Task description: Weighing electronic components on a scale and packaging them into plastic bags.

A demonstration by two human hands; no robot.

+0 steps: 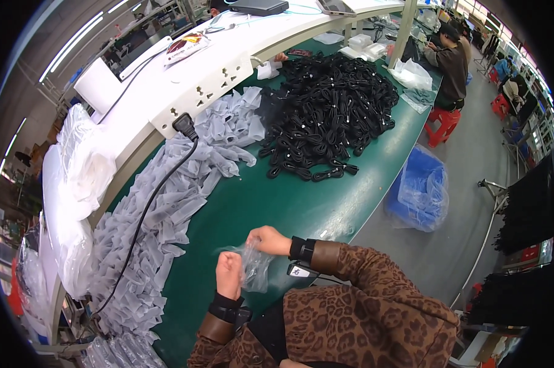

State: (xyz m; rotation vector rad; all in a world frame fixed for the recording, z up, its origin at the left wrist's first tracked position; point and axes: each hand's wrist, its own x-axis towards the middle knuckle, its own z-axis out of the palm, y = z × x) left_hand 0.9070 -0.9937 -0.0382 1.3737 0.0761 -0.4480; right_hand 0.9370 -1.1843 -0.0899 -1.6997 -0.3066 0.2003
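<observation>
My left hand (229, 274) and my right hand (268, 240) both pinch a small clear plastic bag (253, 267) just above the green table (271, 202). The left hand is a closed fist on the bag's left edge; the right hand grips its upper edge. A large heap of coiled black cables (329, 113) lies farther along the table. A long spread of flat translucent bags (166, 208) covers the table's left side.
A white power strip rail (209, 86) runs along the shelf, with a black cord (143, 221) plugged in. A blue bin lined with plastic (419, 190) stands on the floor at right. Another person (450, 64) sits on a red stool farther down.
</observation>
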